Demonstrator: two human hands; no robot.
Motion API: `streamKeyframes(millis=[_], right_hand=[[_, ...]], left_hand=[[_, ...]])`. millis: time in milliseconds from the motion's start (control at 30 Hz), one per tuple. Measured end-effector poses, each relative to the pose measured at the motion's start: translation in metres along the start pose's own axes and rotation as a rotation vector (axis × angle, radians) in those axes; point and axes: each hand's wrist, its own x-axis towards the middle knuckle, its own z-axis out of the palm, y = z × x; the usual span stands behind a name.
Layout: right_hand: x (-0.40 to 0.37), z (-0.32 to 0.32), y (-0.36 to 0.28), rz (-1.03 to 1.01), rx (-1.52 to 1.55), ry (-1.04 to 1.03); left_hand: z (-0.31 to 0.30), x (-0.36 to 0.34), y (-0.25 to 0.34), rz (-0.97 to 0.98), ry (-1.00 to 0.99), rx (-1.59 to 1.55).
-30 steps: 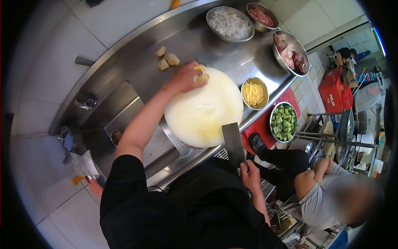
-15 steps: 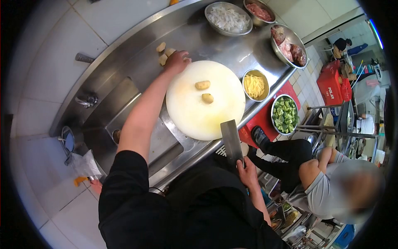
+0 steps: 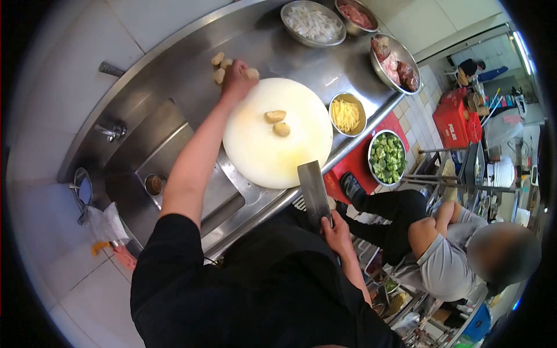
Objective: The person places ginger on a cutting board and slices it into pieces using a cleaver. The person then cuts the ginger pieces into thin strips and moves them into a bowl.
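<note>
Left hand (image 3: 235, 81) at 11 o'clock of round board (image 3: 255, 165), grip closed on peeled potato (image 3: 250, 73). It looks light and firm, likely slick, so pinch its sides. Right hand (image 3: 335, 231) at 5 o'clock, grip wrapped round cleaver (image 3: 314, 187) handle. Two potatoes (image 3: 275, 116) mid-board.

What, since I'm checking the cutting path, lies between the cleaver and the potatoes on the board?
Only bare board between cleaver and potatoes, in the head view.

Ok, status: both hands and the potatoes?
Left hand touches potato pieces beside board. Right hand grips cleaver. Two potatoes on board. Seated person nearby, apart.
</note>
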Motion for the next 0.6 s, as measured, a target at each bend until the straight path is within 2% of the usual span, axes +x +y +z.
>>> streamKeyframes(millis=[67,100,200,233,300,333,367,400,467,500,533,600], right_hand=[[0.025,-0.001,0.019,-0.094,0.012,-0.003],[0.037,-0.003,0.029,-0.175,0.025,-0.001],[0.070,-0.014,0.028,-0.203,0.057,-0.122],[0.080,-0.014,0.026,-0.256,0.059,-0.078],[0.091,-0.025,0.012,-0.187,0.139,-0.132],[0.094,-0.030,0.006,-0.109,0.201,-0.170],[0.099,-0.033,0.007,-0.139,0.193,-0.166],[0.109,-0.034,0.017,-0.134,0.204,-0.166],[0.131,-0.039,0.041,-0.368,0.059,-0.130],[0.123,-0.049,0.019,-0.189,0.138,-0.199],[0.129,-0.053,0.023,-0.193,0.143,-0.192],[0.133,-0.053,0.026,-0.327,0.106,-0.158]], left_hand=[[-0.007,-0.043,0.011,0.123,-0.141,0.030],[-0.006,-0.056,0.014,0.105,-0.117,0.032],[-0.007,-0.080,0.026,0.092,-0.148,0.206],[-0.008,-0.084,0.030,0.096,-0.126,0.251],[-0.004,-0.098,0.036,0.104,-0.122,0.320],[0.001,-0.111,0.041,0.261,-0.085,0.313],[0.008,-0.125,0.046,0.420,-0.045,0.298],[0.011,-0.144,0.071,0.296,-0.285,0.359],[0.024,-0.168,0.091,0.302,-0.465,0.509],[0.032,-0.170,0.092,0.310,-0.463,0.511],[0.040,-0.171,0.088,0.288,-0.475,0.598],[0.049,-0.176,0.080,0.270,-0.500,0.692]])
